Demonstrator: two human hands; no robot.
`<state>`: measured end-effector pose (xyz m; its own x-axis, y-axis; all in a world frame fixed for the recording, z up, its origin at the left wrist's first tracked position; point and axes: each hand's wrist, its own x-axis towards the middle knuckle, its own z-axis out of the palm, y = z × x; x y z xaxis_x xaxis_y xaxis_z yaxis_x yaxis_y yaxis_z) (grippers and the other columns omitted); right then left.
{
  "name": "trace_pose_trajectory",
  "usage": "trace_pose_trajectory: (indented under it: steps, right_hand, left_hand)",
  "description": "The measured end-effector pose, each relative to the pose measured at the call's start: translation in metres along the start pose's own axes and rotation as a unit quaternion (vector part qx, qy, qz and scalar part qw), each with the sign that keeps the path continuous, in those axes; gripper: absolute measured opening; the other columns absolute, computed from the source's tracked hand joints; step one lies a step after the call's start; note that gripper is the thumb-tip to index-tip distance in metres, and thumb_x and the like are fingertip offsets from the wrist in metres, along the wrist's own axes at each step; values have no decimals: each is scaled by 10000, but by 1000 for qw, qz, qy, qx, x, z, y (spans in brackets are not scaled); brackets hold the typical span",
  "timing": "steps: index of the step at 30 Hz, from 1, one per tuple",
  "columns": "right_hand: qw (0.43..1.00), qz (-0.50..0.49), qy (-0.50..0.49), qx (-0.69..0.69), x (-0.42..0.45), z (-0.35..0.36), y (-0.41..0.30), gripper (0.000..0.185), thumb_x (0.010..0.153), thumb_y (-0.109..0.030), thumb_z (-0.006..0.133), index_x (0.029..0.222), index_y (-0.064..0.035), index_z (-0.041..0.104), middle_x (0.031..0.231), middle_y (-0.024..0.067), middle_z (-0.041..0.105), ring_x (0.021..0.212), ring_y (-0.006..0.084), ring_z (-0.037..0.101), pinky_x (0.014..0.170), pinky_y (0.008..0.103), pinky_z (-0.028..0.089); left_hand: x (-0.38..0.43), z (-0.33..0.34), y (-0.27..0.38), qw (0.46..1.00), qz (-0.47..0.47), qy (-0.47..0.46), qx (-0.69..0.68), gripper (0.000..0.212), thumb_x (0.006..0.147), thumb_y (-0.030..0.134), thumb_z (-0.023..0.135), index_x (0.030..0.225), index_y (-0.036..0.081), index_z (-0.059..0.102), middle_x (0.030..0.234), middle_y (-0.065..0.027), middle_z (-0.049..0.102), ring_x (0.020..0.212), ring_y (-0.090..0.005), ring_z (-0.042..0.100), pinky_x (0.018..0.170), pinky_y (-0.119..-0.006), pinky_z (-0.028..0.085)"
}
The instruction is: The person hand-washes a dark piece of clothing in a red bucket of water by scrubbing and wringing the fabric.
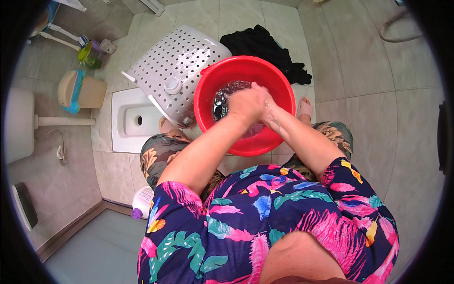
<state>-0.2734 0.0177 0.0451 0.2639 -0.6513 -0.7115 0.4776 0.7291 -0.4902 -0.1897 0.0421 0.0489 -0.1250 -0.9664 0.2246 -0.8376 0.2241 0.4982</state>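
A red plastic basin stands on the tiled floor between my feet, with water and dark, wet cloth in it. Over the basin, my left hand and my right hand are pressed together, slightly blurred. What lies between the palms is hidden, so I cannot tell whether the fingers hold anything. A heap of black cloth lies on the floor just beyond the basin. At the basin's left, a grey perforated plastic basket rests on its side, bearing a small white cap.
A white squat toilet is set in the floor at left, near a beige bin with a blue liner. Brushes stand at upper left. A white bottle with a purple cap is beside my thigh. A grey hose hangs at upper right.
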Motion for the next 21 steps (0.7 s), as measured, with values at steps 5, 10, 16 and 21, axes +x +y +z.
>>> trace_pose_trajectory:
  steps: [5, 10, 16, 21]
  right_hand:
    - [999, 0, 34, -9, 22, -17, 2, 248, 970, -354, 484, 900, -125, 551, 724, 49, 571, 636, 181, 554, 538, 329, 468]
    - [997, 46, 47, -38, -9, 18, 6, 302, 968, -423, 453, 986, -160, 601, 906, 41, 634, 808, 226, 608, 697, 436, 507]
    - [998, 21, -31, -41, 54, -64, 0, 353, 978, -413, 421, 816, -128, 550, 764, 61, 609, 731, 230, 587, 660, 392, 495]
    - [995, 73, -62, -9, 13, -16, -6, 298, 963, -348, 496, 748, -145, 526, 745, 37, 600, 705, 181, 604, 711, 397, 517]
  left_hand:
    - [-2, 3, 11, 996, 70, 24, 48, 410, 907, 312, 431, 644, 87, 650, 603, -112, 625, 585, -329, 637, 573, -480, 502]
    - [14, -6, -26, 992, -123, -27, 1, 510, 973, 356, 338, 730, 64, 678, 688, -140, 661, 640, -370, 640, 601, -491, 509]
    - [-9, 2, 22, 994, 79, 40, -67, 319, 897, 260, 500, 660, 78, 613, 636, -128, 617, 602, -310, 632, 567, -416, 515]
    - [22, 0, -41, 982, -167, -83, -1, 466, 958, 334, 358, 820, 42, 693, 790, -183, 679, 759, -363, 666, 711, -462, 521]
